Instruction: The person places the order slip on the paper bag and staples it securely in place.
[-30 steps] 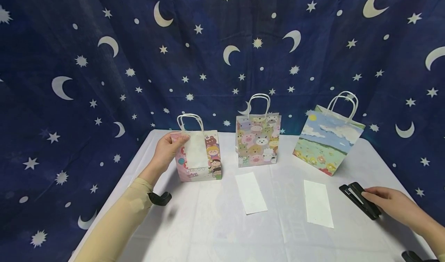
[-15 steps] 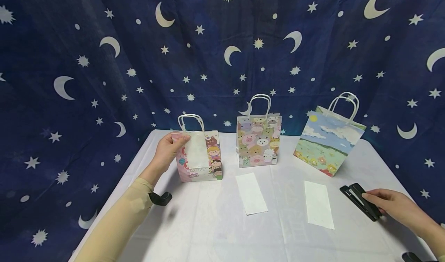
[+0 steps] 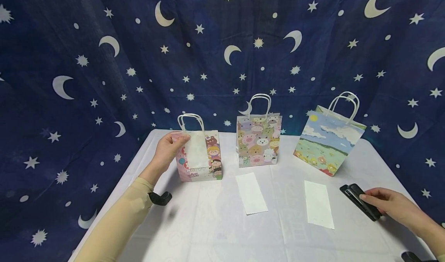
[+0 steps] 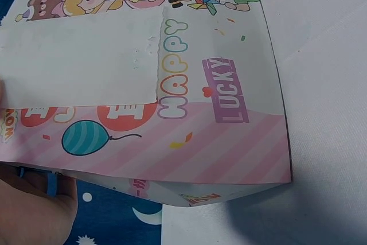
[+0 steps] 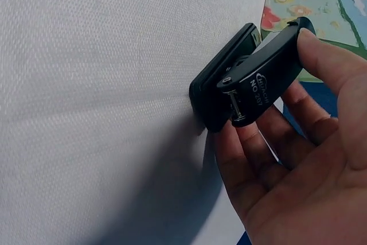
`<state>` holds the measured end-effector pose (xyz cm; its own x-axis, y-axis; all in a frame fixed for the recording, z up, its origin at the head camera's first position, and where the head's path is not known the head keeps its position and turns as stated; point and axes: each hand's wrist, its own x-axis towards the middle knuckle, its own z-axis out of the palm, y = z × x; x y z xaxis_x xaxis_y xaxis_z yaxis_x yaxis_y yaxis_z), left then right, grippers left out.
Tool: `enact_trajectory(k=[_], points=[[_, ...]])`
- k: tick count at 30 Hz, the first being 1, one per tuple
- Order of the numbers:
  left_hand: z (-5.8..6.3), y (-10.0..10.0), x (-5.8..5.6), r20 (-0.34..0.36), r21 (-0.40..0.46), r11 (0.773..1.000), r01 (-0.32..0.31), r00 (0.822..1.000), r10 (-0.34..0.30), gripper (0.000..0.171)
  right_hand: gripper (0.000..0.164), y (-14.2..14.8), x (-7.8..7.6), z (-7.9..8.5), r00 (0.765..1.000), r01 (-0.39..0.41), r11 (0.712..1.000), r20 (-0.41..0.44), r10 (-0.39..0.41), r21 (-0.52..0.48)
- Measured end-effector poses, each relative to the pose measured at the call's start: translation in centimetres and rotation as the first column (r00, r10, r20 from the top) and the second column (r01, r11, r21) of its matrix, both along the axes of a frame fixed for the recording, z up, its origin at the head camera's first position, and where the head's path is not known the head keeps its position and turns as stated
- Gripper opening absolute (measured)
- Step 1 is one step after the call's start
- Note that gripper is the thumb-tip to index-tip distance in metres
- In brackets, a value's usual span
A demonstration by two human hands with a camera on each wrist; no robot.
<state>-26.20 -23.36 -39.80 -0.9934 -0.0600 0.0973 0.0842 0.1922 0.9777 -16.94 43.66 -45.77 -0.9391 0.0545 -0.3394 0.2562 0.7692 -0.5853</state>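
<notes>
At the left of the table in the head view, my left hand pinches a white paper slip against the front of a pink cartoon paper bag with white handles. In the left wrist view the slip lies flat over part of the bag's printed lettering, beside the word HAPPY. My right hand holds a black stapler at the right side of the table. The right wrist view has my thumb on the stapler's top arm and my fingers beneath its base.
An animal-print paper bag stands at the back middle. To its right, a landscape-print bag is set at an angle. Two white paper slips lie in front, one left and one right, on the white tablecloth. A starry curtain hangs behind.
My right thumb has shifted slightly left along the stapler, and the silvery strip between its two arms shows less than before. My left hand, the slip and the bags keep their places.
</notes>
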Motion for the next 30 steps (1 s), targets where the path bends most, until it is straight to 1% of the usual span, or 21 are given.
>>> enact_trajectory(k=[4,6,8,12,18,21,24,27,30], points=[[0.1,0.1,0.0,0.009,-0.002,1.000,-0.011,1.000,0.011,0.050,0.091,-0.2,-0.3,-0.1,0.999,0.004,1.000,0.033,-0.004,-0.021],[0.0,0.0,0.0,0.010,-0.006,1.000,-0.006,1.000,0.006,0.050,0.093,-0.3,-0.3,-0.1,0.999,-0.002,1.000,0.048,0.003,-0.027],[-0.1,0.0,0.0,0.009,-0.007,1.000,-0.004,1.000,0.004,0.051,0.091,-0.5,-0.3,-0.1,0.998,-0.021,1.000,0.056,0.022,-0.023],[-0.2,-0.1,-0.1,0.013,-0.004,1.000,0.002,1.000,-0.002,0.051,0.084,-1.1,-0.3,0.2,0.996,-0.077,0.997,0.052,0.076,0.016],[-0.2,-0.1,0.0,0.012,0.000,1.000,-0.002,1.000,0.002,0.051,0.082,-1.7,-0.3,0.4,0.991,-0.131,0.987,-0.002,0.132,0.094],[-0.1,0.0,0.0,0.007,0.003,1.000,-0.006,1.000,0.006,0.051,0.080,-1.9,-0.4,0.3,0.988,-0.148,0.983,-0.018,0.150,0.105],[-0.2,0.0,0.0,0.007,0.004,1.000,-0.009,1.000,0.009,0.050,0.080,-2.0,-0.3,0.3,0.989,-0.146,0.984,-0.024,0.149,0.104],[-0.2,0.0,0.0,0.009,0.004,1.000,-0.011,1.000,0.011,0.049,0.080,-2.2,-0.3,0.4,0.990,-0.134,0.988,-0.032,0.137,0.081],[-0.2,-0.1,-0.1,0.003,0.003,1.000,-0.008,1.000,0.008,0.049,0.082,-2.4,-0.4,0.8,0.992,-0.116,0.992,-0.041,0.118,0.043]])
